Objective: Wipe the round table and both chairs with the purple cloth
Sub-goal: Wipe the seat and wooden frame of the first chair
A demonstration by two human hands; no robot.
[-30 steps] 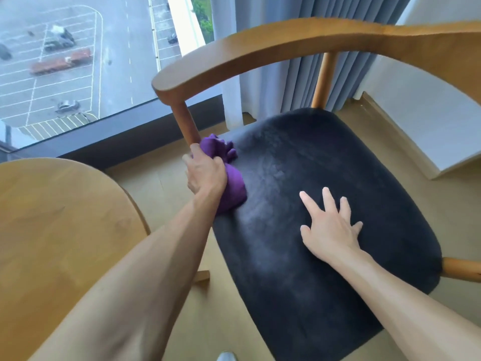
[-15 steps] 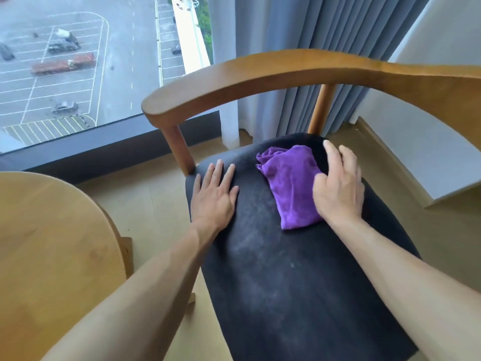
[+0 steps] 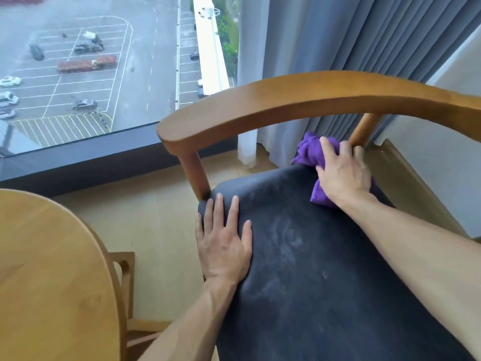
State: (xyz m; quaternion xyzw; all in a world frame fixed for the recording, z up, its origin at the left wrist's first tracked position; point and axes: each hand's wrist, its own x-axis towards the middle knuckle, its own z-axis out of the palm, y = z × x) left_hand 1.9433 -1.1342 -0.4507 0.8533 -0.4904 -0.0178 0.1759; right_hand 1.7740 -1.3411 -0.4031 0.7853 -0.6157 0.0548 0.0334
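Since half a second ago your right hand (image 3: 343, 173) has pushed the cloth (image 3: 311, 149) to the seat's (image 3: 299, 256) far corner, fingers curled over the bunched fabric. Your left hand (image 3: 223, 243) lies flat, fingers spread, bracing. You're mid-seat; next, probably sweep back toward yourself across the dusty streaks.

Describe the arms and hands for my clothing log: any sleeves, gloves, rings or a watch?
Both forearms are bare as far as the frame shows, with no sleeve in view. The left hand and right hand wear no gloves. No ring shows on the fingers, and no watch or band on either wrist.
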